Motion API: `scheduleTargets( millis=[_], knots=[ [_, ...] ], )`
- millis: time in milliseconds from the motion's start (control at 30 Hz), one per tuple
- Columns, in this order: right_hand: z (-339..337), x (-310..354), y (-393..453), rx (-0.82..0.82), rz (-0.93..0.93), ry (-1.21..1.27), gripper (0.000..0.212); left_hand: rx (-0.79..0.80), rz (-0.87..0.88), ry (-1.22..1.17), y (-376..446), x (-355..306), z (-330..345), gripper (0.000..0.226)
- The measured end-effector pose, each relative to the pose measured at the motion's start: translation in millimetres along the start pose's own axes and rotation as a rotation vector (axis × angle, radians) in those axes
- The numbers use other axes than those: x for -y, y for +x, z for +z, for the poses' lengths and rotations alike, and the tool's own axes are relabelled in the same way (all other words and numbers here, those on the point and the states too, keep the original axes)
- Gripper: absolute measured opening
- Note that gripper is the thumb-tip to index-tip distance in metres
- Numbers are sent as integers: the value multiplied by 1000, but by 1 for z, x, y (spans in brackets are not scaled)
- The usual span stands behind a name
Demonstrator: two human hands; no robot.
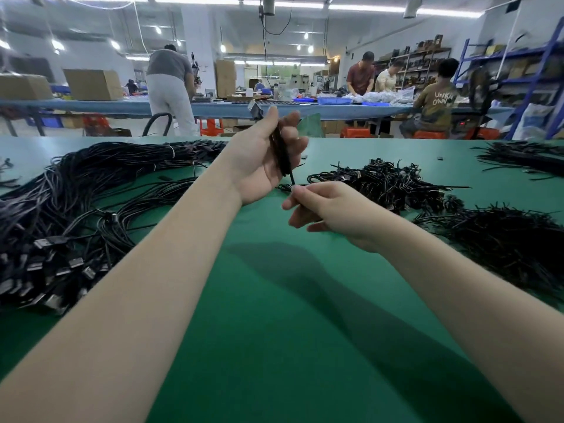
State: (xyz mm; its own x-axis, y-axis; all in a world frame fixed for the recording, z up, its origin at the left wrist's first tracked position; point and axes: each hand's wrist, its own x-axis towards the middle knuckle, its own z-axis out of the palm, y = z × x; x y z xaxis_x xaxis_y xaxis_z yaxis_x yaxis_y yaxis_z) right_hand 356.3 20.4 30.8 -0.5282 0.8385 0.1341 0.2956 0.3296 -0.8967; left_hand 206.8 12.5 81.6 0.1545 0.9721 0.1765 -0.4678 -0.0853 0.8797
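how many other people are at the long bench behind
4: a standing person at left, two standing people right of centre, a seated person at far right. Blurry figures farther back may be more.

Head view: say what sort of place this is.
Probably a cable assembly workshop: the left hand grips a folded cable, black cable heaps litter the green bench, and workers line a long table.

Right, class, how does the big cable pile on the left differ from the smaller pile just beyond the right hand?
The left pile holds long cables in loose, sweeping strands; the smaller pile holds short, folded bundles. The left pile spreads wide; the smaller pile is a compact heap. Silver plugs show plainly in the left pile, hardly in the smaller pile. Both are black and lie on the green table.
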Motion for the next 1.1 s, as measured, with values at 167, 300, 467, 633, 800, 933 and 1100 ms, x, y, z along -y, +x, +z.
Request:
scheduleTargets(
  millis=[167,300,467,633,800,933,1100],
  knots=[
    [-6,-26,7,-173,78,25,26,6,-40,-46,3,8,-2,33],
    [-3,-32,10,-160,152,402,25,51,-167,-26,4,33,-3,33],
    [9,-51,10,-257,170,445,19,-21,-330,62,3,66,-6,33],
    [12,-57,11,-309,110,419,24,-132,-279,372,8,66,-7,38],
    [7,-57,12,-287,155,506,24,-148,-207,524,10,74,-14,40],
    [6,-57,10,-228,142,522,27,-59,-189,136,9,84,-15,38],
    [5,-56,9,-141,78,407,32,-110,-134,102,12,91,-18,34]
  ],
)
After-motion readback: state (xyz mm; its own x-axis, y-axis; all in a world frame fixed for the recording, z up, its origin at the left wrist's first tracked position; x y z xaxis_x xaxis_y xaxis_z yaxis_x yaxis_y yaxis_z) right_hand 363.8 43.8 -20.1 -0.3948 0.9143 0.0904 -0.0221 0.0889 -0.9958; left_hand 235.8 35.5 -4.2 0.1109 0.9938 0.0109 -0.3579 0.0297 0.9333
